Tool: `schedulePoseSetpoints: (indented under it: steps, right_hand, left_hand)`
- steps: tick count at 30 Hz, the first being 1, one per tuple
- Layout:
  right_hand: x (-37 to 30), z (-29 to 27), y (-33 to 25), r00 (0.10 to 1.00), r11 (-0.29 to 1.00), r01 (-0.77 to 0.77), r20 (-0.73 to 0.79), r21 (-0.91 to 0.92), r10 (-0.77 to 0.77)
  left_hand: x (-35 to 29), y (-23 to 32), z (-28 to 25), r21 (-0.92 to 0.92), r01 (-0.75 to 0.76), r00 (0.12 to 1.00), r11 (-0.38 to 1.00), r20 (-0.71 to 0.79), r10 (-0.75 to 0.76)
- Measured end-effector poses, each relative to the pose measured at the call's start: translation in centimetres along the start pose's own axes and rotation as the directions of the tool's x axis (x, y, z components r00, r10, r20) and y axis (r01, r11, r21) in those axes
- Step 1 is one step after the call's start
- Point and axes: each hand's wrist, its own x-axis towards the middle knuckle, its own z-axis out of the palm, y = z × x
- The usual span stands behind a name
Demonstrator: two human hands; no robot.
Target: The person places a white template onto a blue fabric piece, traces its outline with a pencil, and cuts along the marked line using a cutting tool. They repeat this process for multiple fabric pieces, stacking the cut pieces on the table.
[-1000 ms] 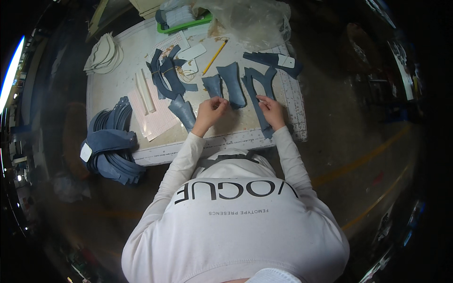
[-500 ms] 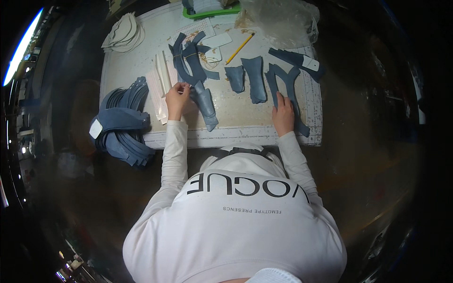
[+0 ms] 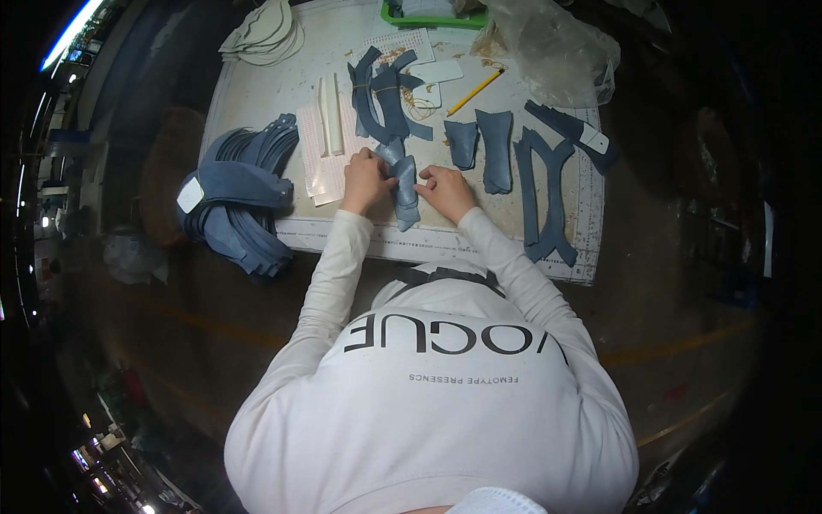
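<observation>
A small overlapping pile of blue-grey cut pieces (image 3: 406,204), leather-like with a slight sheen, lies near the table's front edge between my hands. My left hand (image 3: 366,183) is at its left side, fingers bent and the thumb on a piece; the fingertips are partly hidden. On the other side, my right hand (image 3: 447,194) has its bent fingers and thumb apart, the tips at the pile's right edge. Just beyond lie curved blue bundles (image 3: 393,107) tied with thin bands. A Y-shaped blue piece (image 3: 555,197) and a long strip (image 3: 527,188) rest at the right.
A thick stack of curved blue pieces (image 3: 231,218) overhangs the table's left edge. White cut pieces (image 3: 265,34), a green tray (image 3: 441,20) and a clear plastic bag (image 3: 565,56) are at the back. A yellow pencil (image 3: 475,92) and two shorter blue pieces (image 3: 495,150) lie right of centre.
My right hand has left the Y-shaped piece and come left to the small pile. My left hand has shifted onto the pile's left side. The whole view has shifted slightly.
</observation>
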Motion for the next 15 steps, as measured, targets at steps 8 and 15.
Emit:
schedulePoseSetpoints:
  steps: [8, 15]
  right_hand:
    - [1.1, -1.4, 1.1, 0.991, 0.898, -0.133, 0.061, 0.419, 0.118]
    - [3.8, -5.7, 3.9, 0.902, 0.838, -0.151, -0.274, 0.525, 0.334]
  left_hand:
    - [0.0, 2.2, -0.7, -0.904, 0.220, 0.975, 0.365, 0.207, -0.075]
    - [0.1, 1.4, -1.7, -0.271, 0.489, 0.854, 0.829, -0.045, -0.519]
